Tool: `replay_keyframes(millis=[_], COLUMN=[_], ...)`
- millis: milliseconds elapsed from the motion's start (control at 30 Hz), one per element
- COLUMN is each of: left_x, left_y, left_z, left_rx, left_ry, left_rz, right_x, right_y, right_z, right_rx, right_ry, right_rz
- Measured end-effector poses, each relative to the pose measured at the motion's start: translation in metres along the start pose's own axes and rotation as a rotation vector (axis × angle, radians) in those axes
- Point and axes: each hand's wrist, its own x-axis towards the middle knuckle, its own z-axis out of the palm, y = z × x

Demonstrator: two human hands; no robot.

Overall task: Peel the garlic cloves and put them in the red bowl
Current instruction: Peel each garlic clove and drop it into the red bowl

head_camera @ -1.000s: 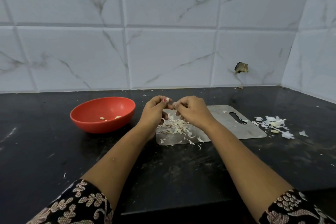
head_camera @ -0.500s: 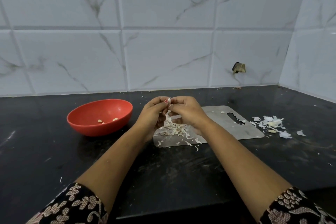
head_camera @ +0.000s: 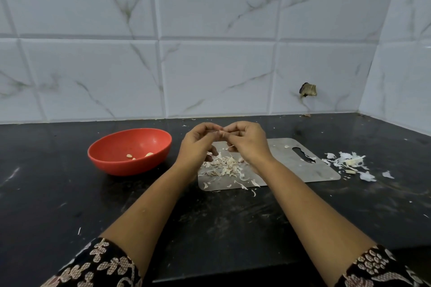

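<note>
- Backdrop is a white marble-look tiled wall [head_camera: 210,65], with a black countertop [head_camera: 70,205] that's already dusty with little flecks.
- A steel cutting board [head_camera: 291,168] lies flat on the counter, right under the person's hands.
- The red bowl [head_camera: 126,165] sits to the left of the board, close but not touching it. So every finished clove has to cross a strip of bare counter.
- The left hand [head_camera: 198,144] and right hand [head_camera: 249,142] are raised above the board's back edge, fingertips meeting. Both are curled in and pinching the same garlic clove [head_camera: 221,133].
- There's a heap of peels [head_camera: 224,163] on the board below the hands, and a second scatter of skins [head_camera: 347,161] off the board's right end.
- A few peeled cloves [head_camera: 140,155] are already at the bottom of the bowl, so the job looks partly done.
- The clove being worked on is tiny and mostly hidden by fingertips. How much skin is left on it is impossible to say.
- What could go wrong, imo: it's only a fingertip pinch, so a hard tug on the skin could pop the clove out. It'd land in that pale heap and be a pain to find.
- Also, papery skin tends to cling to fingers. A bit could easily ride along and end up in the bowl with the clean cloves.
</note>
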Motion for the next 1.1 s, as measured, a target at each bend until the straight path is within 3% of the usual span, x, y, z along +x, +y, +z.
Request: replay_keyframes(millis=[133,367,533,833,1100], left_x=[0.0011,0.0009,0.0019,0.0052,0.0059], left_y=[-0.0012,0.0004,0.0001,-0.0034,-0.0027], left_z=[-0.0033,-0.0061,-0.0062,-0.0072,-0.0062], left_rx=[0.151,0.184,0.236,0.112,0.061], left_ry=[0.107,0.18,0.19,0.187,0.191], left_rz=[0.104,0.151,0.151,0.045,-0.007], right_x=[0.0001,0.0014,0.0017,-0.0049,-0.0036], right_y=[0.0022,0.0021,0.0025,0.0001,0.0], right_z=[0.0045,0.0033,0.0034,0.0011,-0.0002], right_rx=[-0.098,-0.131,-0.418,-0.821,-0.776], right_ry=[-0.001,-0.051,0.016,-0.065,-0.093], right_rz=[-0.14,-0.131,-0.284,-0.41,-0.383])
